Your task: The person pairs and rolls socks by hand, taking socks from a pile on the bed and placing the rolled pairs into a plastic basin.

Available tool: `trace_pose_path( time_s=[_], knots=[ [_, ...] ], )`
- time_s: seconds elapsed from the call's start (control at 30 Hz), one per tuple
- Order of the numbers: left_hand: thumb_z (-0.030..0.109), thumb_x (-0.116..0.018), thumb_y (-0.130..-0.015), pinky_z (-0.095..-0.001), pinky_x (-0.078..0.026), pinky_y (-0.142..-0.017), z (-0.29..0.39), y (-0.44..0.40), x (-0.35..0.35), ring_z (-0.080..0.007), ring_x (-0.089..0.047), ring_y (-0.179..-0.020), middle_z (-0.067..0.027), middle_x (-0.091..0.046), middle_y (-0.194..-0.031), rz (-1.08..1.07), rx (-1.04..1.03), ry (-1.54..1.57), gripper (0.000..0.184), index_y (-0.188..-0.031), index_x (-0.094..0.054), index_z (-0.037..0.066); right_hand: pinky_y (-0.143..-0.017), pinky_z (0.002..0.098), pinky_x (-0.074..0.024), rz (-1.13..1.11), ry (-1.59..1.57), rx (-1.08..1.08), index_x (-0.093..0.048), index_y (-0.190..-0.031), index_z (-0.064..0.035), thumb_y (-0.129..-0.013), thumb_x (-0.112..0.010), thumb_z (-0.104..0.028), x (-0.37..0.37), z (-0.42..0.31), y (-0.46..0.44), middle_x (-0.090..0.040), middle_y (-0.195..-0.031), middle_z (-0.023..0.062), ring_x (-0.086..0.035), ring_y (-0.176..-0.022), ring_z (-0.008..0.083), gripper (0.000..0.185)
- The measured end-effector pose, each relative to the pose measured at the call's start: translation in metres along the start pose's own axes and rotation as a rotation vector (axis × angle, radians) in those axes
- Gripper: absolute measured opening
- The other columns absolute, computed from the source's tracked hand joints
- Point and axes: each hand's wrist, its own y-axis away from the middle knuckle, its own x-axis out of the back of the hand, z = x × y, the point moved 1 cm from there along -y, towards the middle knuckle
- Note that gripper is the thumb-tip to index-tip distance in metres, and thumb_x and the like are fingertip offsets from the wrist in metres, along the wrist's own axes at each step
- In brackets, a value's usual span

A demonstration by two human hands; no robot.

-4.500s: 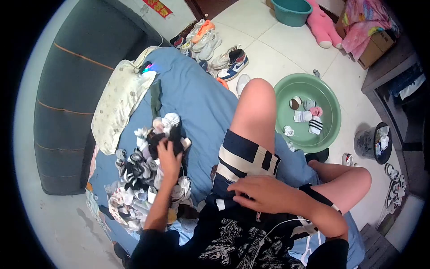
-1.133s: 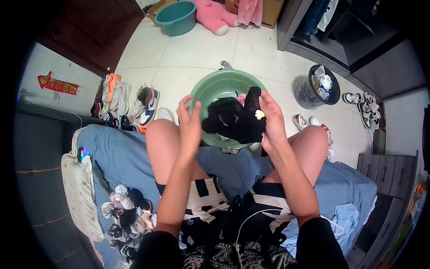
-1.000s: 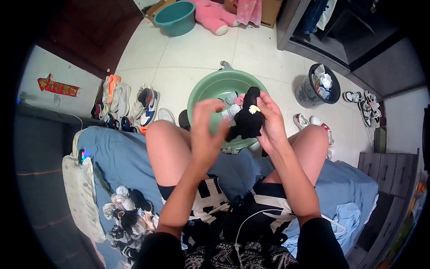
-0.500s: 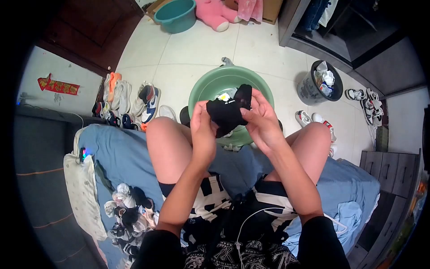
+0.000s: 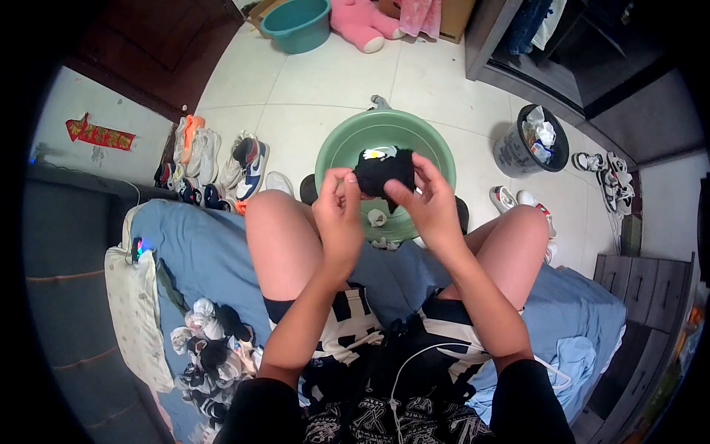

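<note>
The black sock point(image 5: 384, 175) hung loose and spread out a moment ago; now it is gathered into a compact bundle, its white daisy patch point(image 5: 379, 153) turned up on the far side, so the handling has gone from opening it out to keeping it bunched. It is held in the air over the middle of the green basin point(image 5: 344, 144), apart from the rim. The left hand point(image 5: 342, 222) is nearly closed, its thumb and fingertips pinched together at the sock's left edge; whether they grip cloth there cannot be told. The right hand point(image 5: 436, 211) holds the sock's right side, thumb in front and fingers behind. Inside the green basin, below the bundle, lies a white balled sock point(image 5: 377, 217); the bundle and hands hide much of the rest. Some pale socks point(image 5: 384, 243) lie by the basin's near edge, and a grey sock point(image 5: 379, 102) is on the floor point(image 5: 318, 89) just beyond its far edge. The dark bin point(image 5: 515, 154) to the right holds crumpled paper point(image 5: 544, 133) and wrappers. A mixed sock heap point(image 5: 214, 355) rests on the left part of the bed point(image 5: 200, 237), near the pillow point(image 5: 137, 318). A teal basin point(image 5: 299, 37) stands farther off, beside a pink plush toy point(image 5: 359, 22).
</note>
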Motion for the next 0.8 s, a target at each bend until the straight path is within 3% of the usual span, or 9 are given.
trace_pose_path(
  time_s=[0.1, 0.2, 0.3, 0.57, 0.63, 0.67, 0.7, 0.73, 0.8],
  knots=[
    [0.013, -0.046, -0.101, -0.026, -0.055, -0.065, -0.001, -0.001, -0.003, -0.0082, -0.062, -0.068, -0.007, -0.064, -0.079, -0.025, -0.036, -0.002, 0.017, -0.101, -0.053, -0.002, -0.089, 0.0245, -0.0468, 0.043, -0.105, -0.106, -0.059, -0.11, 0.0043, -0.091, -0.064, -0.006, 0.008, 0.004, -0.003, -0.063, -0.107, 0.0082, -0.06, -0.099, 0.0116, 0.022],
    [0.015, -0.043, -0.102, -0.0265, -0.056, -0.065, -0.003, -0.007, -0.004, -0.0094, -0.062, -0.068, -0.0068, -0.064, -0.081, -0.047, 0.029, 0.149, 0.019, -0.1, -0.053, -0.001, -0.092, 0.0243, -0.0451, 0.012, -0.132, -0.297, -0.059, -0.115, 0.0027, -0.089, -0.064, -0.003, 0.015, 0.006, -0.004, -0.064, -0.111, 0.0067, -0.059, -0.102, 0.0113, 0.027],
    [0.016, -0.041, -0.103, -0.0269, -0.057, -0.064, -0.006, -0.012, 0.001, -0.0105, -0.062, -0.068, -0.007, -0.063, -0.084, -0.043, 0.077, 0.259, 0.02, -0.099, -0.053, 0.0, -0.09, 0.0264, -0.0474, -0.012, -0.348, -0.266, -0.058, -0.116, 0.0047, -0.088, -0.064, -0.001, 0.011, -0.002, -0.004, -0.064, -0.112, 0.0099, -0.061, -0.101, 0.0136, 0.029],
    [0.017, -0.044, -0.101, -0.0241, -0.051, -0.059, -0.01, -0.011, -0.002, -0.0098, -0.059, -0.067, -0.0043, -0.06, -0.081, -0.068, 0.086, 0.263, 0.018, -0.098, -0.051, 0.0, -0.088, 0.0263, -0.0485, -0.012, -0.279, -0.213, -0.061, -0.111, 0.0045, -0.086, -0.066, -0.001, 0.015, -0.001, -0.009, -0.067, -0.105, 0.0089, -0.062, -0.097, 0.0126, 0.026],
    [0.017, -0.055, -0.096, -0.0233, -0.042, -0.053, -0.016, -0.016, 0.0, -0.0081, -0.049, -0.061, -0.0005, -0.052, -0.072, 0.209, -0.393, -0.189, 0.016, -0.097, -0.05, 0.001, -0.085, 0.0256, -0.0494, 0.029, -0.232, -0.242, -0.062, -0.108, 0.0043, -0.087, -0.066, -0.001, 0.018, 0.007, -0.008, -0.067, -0.102, 0.0085, -0.063, -0.093, 0.0117, 0.022],
    [0.017, -0.055, -0.096, -0.0233, -0.042, -0.053, -0.02, -0.012, 0.0, -0.0081, -0.049, -0.061, -0.0005, -0.052, -0.072, 0.209, -0.394, -0.189, 0.016, -0.097, -0.05, 0.001, -0.08, 0.0248, -0.0498, 0.035, 0.007, -0.223, -0.063, -0.104, 0.004, -0.087, -0.065, -0.002, 0.02, 0.013, -0.007, -0.068, -0.097, 0.0076, -0.063, -0.088, 0.0106, 0.018],
    [0.016, -0.059, -0.093, -0.0235, -0.039, -0.051, -0.009, -0.006, -0.004, -0.008, -0.045, -0.06, 0.0003, -0.049, -0.07, 0.044, -0.326, -0.224, 0.017, -0.096, -0.049, 0.002, -0.076, 0.0239, -0.0503, 0.041, 0.245, -0.202, -0.063, -0.101, 0.0036, -0.088, -0.065, -0.003, 0.021, 0.017, -0.007, -0.069, -0.093, 0.0068, -0.063, -0.083, 0.0095, 0.014],
    [0.016, -0.063, -0.091, -0.0238, -0.035, -0.05, -0.001, -0.003, -0.008, -0.0078, -0.041, -0.059, 0.0012, -0.045, -0.068, -0.122, -0.256, -0.257, 0.02, -0.096, -0.049, 0.003, -0.076, 0.0239, -0.0503, 0.041, 0.245, -0.201, -0.063, -0.101, 0.0036, -0.088, -0.065, -0.003, 0.018, 0.02, -0.006, -0.069, -0.093, 0.0068, -0.063, -0.083, 0.0095, 0.014],
    [0.011, -0.059, -0.094, -0.0235, -0.04, -0.056, -0.002, -0.003, -0.011, -0.007, -0.047, -0.064, 0.0008, -0.048, -0.073, -0.249, -0.107, -0.327, 0.011, -0.091, -0.049, 0.006, -0.067, 0.023, -0.0488, 0.063, -0.004, -0.068, -0.064, -0.095, 0.0034, -0.089, -0.065, -0.006, 0.009, 0.024, -0.001, -0.068, -0.087, 0.0058, -0.061, -0.077, 0.007, 0.012]
  ],
)
